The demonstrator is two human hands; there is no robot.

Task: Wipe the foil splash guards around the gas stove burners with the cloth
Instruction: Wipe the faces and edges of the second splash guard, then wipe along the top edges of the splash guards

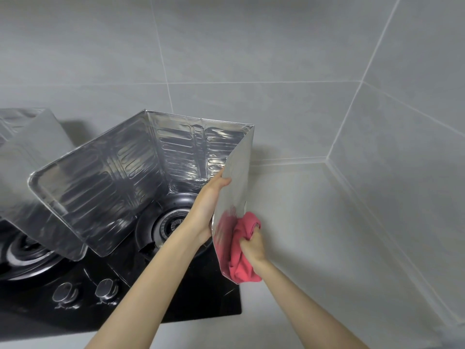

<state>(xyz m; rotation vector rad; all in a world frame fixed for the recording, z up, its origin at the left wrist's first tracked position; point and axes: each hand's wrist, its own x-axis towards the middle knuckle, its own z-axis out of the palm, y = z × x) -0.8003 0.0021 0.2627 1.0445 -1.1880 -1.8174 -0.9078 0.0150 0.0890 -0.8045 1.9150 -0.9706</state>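
left hand [208, 200] grips foil guard [237, 170] edge | right hand [253, 244] clutches cloth [240, 258], panel's 6 o'clock | brace foil, stroke lightly toward 12

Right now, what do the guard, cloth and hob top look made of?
Guard: thin aluminium foil, probably; shiny, embossed ribs, creases. Cloth: soft pink fabric, bunched in folds; fibre unclear. Hob top: glossy black, likely glass; shows sharp reflections.
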